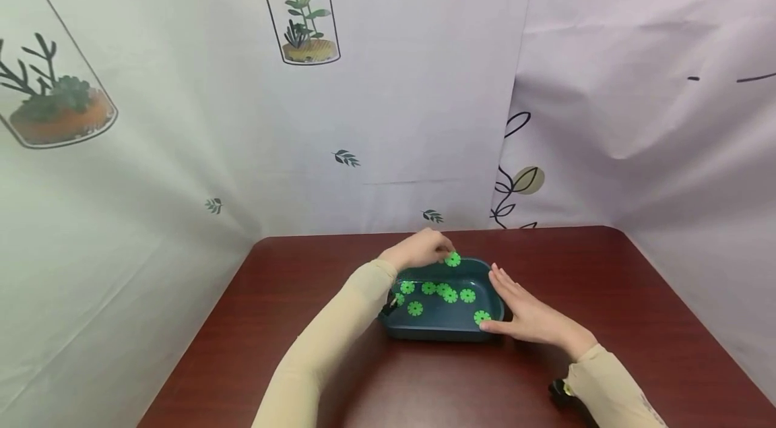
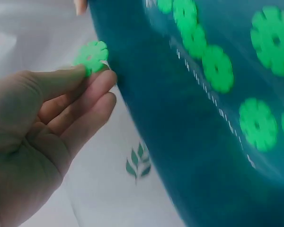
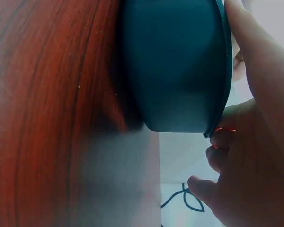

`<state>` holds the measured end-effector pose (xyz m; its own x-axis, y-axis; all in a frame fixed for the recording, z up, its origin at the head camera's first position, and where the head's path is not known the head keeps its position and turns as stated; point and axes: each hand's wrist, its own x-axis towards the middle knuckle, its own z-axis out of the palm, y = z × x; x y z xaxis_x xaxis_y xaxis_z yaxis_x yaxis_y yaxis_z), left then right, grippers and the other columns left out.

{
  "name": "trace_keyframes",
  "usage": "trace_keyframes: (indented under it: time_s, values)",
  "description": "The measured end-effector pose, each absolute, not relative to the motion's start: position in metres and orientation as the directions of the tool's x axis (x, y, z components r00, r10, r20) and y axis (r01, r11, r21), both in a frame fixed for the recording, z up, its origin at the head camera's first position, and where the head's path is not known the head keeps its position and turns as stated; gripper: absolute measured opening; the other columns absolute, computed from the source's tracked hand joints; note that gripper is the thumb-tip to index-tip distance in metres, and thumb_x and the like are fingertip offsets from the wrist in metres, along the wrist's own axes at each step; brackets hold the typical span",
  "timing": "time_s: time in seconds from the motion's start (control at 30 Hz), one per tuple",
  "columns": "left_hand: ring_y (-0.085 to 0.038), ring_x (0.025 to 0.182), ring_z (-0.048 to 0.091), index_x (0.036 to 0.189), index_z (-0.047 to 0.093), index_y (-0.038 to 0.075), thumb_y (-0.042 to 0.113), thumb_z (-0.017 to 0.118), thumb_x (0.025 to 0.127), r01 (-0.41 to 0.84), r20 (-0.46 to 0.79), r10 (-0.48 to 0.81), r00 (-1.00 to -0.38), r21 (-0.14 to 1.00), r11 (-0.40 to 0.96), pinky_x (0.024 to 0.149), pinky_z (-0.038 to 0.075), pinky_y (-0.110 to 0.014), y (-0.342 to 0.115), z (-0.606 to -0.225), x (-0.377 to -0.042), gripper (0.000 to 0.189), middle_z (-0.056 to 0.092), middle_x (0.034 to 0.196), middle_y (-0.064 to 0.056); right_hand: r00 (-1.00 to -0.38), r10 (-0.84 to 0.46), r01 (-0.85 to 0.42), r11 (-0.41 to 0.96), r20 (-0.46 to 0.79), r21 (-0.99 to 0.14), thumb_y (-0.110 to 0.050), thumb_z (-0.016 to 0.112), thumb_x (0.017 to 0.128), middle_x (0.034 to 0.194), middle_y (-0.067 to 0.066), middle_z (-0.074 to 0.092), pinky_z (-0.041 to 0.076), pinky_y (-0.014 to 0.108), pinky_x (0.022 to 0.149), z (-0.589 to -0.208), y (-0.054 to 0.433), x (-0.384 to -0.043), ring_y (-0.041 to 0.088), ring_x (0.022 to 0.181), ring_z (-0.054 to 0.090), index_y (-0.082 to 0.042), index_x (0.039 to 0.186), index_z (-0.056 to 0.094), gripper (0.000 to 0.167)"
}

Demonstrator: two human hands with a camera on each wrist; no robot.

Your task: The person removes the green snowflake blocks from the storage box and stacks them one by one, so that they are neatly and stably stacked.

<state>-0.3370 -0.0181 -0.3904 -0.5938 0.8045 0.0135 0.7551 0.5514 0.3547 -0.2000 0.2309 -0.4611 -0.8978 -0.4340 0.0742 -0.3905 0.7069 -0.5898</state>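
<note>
Pale cloth backdrop (image 1: pixel 418 111), creased, printed with leaves and potted plants, behind a dark reddish-brown wood-grain table (image 1: pixel 576 273).

Left hand (image 1: pixel 418 251) pinches one bright green, notched, flower-shaped disc (image 1: pixel 453 259) between thumb and fingertips, at the far rim of a dark teal, rounded rectangular tray (image 1: pixel 424 333); cannot tell whether disc meets rim. Right hand (image 1: pixel 530 315) spreads over the tray's right end, thumb apart from the fairly straight fingers, touching the rim. Hands well apart, on different sides of the tray.

Tray sits on the table. Inside, scattered flat: about eight more green discs (image 1: pixel 467 295), each with a small centre hole. Two overlap near the middle; one lies by the right thumb tip, contact unclear.

Cream sleeves (image 1: pixel 330 340) cover both forearms, cut off by the lower edge. Small black object (image 1: pixel 560 392) under the right cuff, hard to make out. Leftmost disc partly covered at the left wrist. Left wrist view crops several discs; right wrist view shows only the tray's outer wall, contents hidden.
</note>
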Motion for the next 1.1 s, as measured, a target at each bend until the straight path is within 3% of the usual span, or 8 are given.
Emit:
trace_keyframes:
  time_s: [0.4,0.6,0.8,1.1]
  values:
    - [-0.011,0.083,0.069,0.115,0.075,0.009,0.015,0.064,0.100,0.577,0.199,0.561,-0.803,0.496,0.649,0.075,0.056,-0.030,-0.094,-0.383,-0.355,0.020,0.075,0.099,-0.002,-0.898,-0.437,-0.377,0.707,0.050,-0.598,-0.061,0.071,0.086,0.167,0.022,0.004,0.025,0.067,0.111,-0.461,0.231,-0.201,0.045,0.151,0.006,0.002,0.160,0.015,0.112]
    - [-0.024,0.090,0.072,0.112,0.076,0.005,0.018,0.065,0.100,0.468,0.260,0.397,-0.880,0.617,0.632,0.078,0.057,-0.039,-0.135,-0.386,-0.358,0.020,0.075,0.100,-0.007,-0.893,-0.449,-0.375,0.697,0.037,-0.611,-0.059,0.072,0.086,0.167,0.022,0.001,0.025,0.067,0.111,-0.458,0.233,-0.202,0.045,0.151,0.004,0.002,0.160,0.012,0.113]
    - [-0.031,0.095,0.072,0.111,0.076,0.003,0.019,0.067,0.099,0.330,0.244,0.223,-0.944,0.707,0.625,0.082,0.057,-0.044,-0.168,-0.392,-0.358,0.022,0.076,0.101,-0.011,-0.885,-0.464,-0.395,0.686,0.051,-0.612,-0.060,0.072,0.085,0.167,0.022,0.001,0.025,0.067,0.112,-0.458,0.234,-0.210,0.045,0.151,0.004,0.002,0.160,0.012,0.114]
    - [-0.036,0.092,0.072,0.109,0.075,-0.004,0.012,0.066,0.098,0.115,0.165,-0.017,-0.986,0.752,0.649,0.078,0.057,-0.044,-0.196,-0.422,-0.351,0.021,0.075,0.096,-0.020,-0.889,-0.455,-0.382,0.685,0.045,-0.620,-0.059,0.074,0.085,0.166,0.023,0.002,0.025,0.068,0.110,-0.461,0.237,-0.210,0.047,0.151,0.005,0.001,0.160,0.013,0.114]
